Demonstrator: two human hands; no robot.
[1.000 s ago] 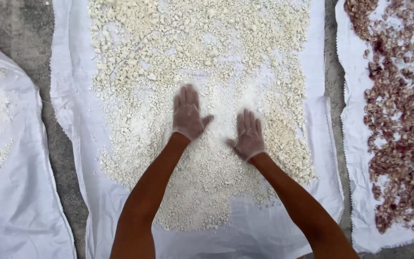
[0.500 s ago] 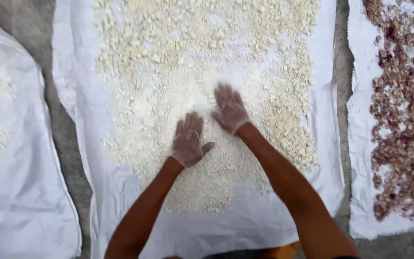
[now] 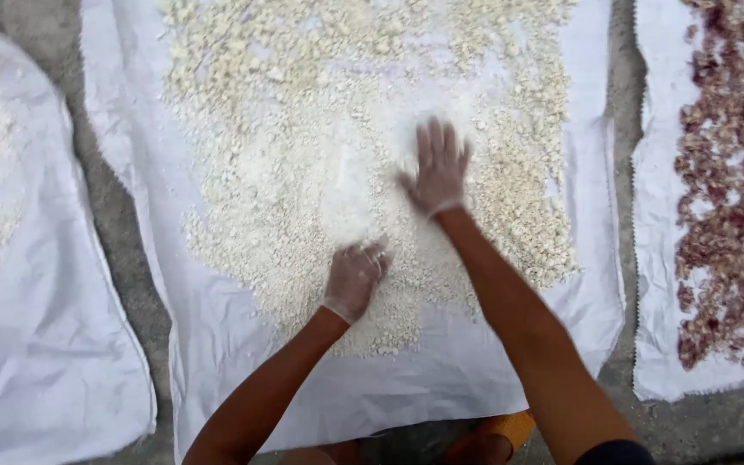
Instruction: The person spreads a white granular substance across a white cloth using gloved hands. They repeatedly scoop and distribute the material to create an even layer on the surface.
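Note:
A layer of pale, crumbly white pieces (image 3: 303, 112) lies spread over a white woven sheet (image 3: 441, 370) on the ground. My left hand (image 3: 355, 277), dusted white, rests on the near part of the layer with its fingers curled down into the crumbs. My right hand (image 3: 437, 168) lies flat farther out, fingers spread, palm on the crumbs. Between and around the hands the layer is thin and powdery. Neither hand holds any object.
Another white sheet (image 3: 36, 362) with similar pale crumbs lies at the left. A third sheet (image 3: 656, 258) at the right carries reddish-brown pieces (image 3: 729, 198). Grey concrete strips (image 3: 127, 258) run between the sheets. An orange sandal toe (image 3: 501, 426) shows at the bottom edge.
My right hand has slid forward, away from me, across the crumbs. My left hand has drawn back toward me and curled its fingers. A thinner powdery patch has opened between them.

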